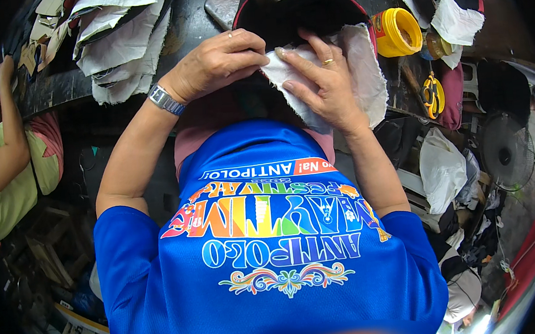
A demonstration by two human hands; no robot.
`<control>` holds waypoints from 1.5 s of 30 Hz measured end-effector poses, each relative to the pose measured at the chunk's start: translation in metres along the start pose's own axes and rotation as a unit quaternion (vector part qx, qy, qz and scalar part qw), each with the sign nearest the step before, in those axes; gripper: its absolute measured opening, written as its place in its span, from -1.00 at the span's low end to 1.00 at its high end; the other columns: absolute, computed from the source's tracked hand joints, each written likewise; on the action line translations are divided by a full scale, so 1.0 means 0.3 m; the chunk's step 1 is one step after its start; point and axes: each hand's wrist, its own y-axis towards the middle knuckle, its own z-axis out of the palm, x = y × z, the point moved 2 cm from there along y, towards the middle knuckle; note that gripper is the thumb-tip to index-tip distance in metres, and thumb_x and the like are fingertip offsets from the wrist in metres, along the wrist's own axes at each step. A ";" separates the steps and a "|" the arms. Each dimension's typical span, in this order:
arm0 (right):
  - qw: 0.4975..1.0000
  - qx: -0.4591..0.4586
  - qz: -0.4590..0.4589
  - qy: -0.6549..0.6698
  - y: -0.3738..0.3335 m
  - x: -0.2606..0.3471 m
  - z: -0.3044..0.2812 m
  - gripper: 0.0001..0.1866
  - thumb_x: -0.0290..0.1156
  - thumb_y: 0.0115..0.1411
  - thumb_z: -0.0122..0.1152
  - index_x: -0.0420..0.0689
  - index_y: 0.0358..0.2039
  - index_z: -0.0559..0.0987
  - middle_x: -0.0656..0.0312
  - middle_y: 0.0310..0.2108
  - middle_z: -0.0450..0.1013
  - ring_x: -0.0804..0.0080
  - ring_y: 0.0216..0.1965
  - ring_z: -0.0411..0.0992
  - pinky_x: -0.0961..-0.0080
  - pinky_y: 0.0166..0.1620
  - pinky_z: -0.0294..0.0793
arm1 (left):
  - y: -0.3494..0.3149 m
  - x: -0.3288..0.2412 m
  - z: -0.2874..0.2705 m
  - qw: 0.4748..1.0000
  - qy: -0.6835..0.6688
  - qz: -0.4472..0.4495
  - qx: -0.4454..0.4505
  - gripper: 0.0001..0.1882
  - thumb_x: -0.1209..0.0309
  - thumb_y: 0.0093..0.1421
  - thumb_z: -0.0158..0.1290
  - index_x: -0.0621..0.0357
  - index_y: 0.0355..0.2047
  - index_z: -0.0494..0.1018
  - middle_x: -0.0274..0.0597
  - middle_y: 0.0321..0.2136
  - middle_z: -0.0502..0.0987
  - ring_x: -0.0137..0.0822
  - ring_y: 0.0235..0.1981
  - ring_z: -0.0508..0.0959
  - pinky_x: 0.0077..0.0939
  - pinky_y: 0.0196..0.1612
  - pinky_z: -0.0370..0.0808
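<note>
At the table's near edge lies a black fabric piece (286, 8) with red trim, curved like part of a bag or cap. A white cloth (366, 65) with frayed edges lies against its near side. My left hand (224, 60), wearing a wristwatch, is closed in a pinch at the cloth's left corner. Spread over that cloth is my right hand (330, 86), with its fingers apart and one fingertip reaching onto the black fabric. The cloth's underside is hidden.
Stacked white and black cloth pieces (123, 46) hang over the table edge at left. To the right stand a yellow tub (398, 32), yellow-handled scissors (431, 96) and another black piece with white cloth (457, 20). A co-worker (6, 162) is at far left; a fan (505, 154) stands right.
</note>
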 end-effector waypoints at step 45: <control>0.940 -0.309 0.088 0.116 -0.039 -0.020 -0.360 -0.07 -0.72 0.19 0.15 -0.25 0.52 -0.05 -0.04 0.55 -0.10 0.19 0.56 -0.16 0.29 0.52 -0.20 | -0.026 -0.076 -0.050 0.944 0.010 -0.131 -0.302 -0.71 0.69 0.17 0.20 0.18 -0.10 0.55 -0.07 -0.12 0.54 -0.21 -0.14 0.61 -0.36 -0.08 0.58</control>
